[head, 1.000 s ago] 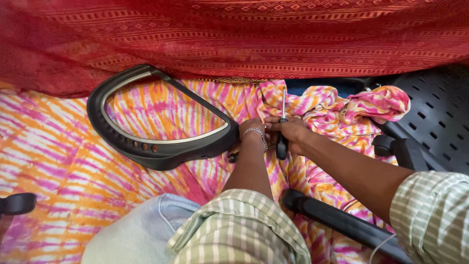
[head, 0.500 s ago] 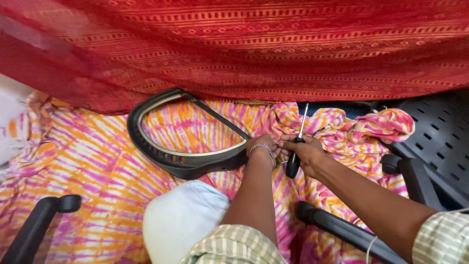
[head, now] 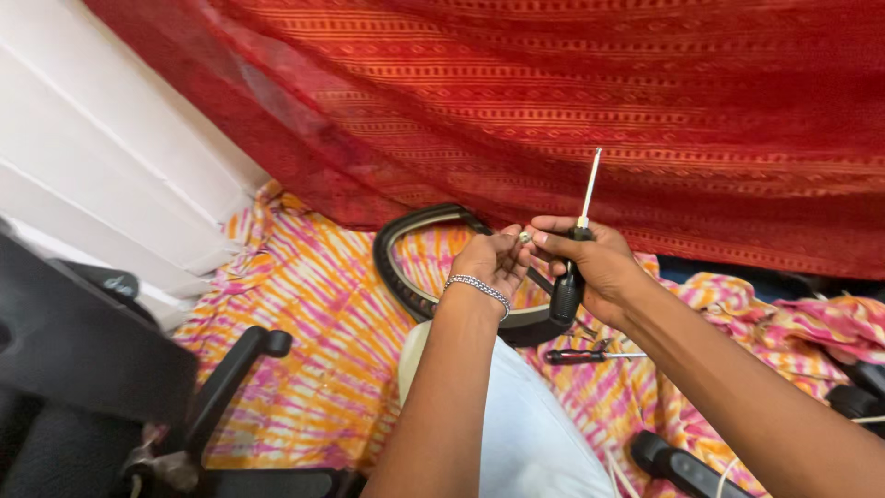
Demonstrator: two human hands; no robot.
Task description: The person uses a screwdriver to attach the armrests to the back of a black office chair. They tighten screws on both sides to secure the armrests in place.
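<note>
My right hand (head: 590, 263) grips a black-handled screwdriver (head: 576, 249) with its metal shaft pointing up. Its thumb and forefinger also pinch a small pale screw-like piece (head: 525, 237) together with my left hand (head: 493, 261), whose fingers curl around that piece. A silver bracelet sits on my left wrist. Both hands are raised above a black curved chair armrest frame (head: 406, 277) lying on the pink and orange cloth (head: 313, 350). A second screwdriver (head: 590, 355) with a black handle lies on the cloth below my right hand.
A red patterned fabric (head: 572, 101) hangs across the back. A white wall panel (head: 101, 166) is at the left. Black chair parts (head: 83, 369) stand at the lower left, another black bar (head: 682, 466) lies at the lower right. My knee in light trousers (head: 525, 433) is below.
Both hands have lifted up off the cloth with the screwdriver, its shaft now upright. The view has swung left, bringing the white wall and the black chair parts into sight.
</note>
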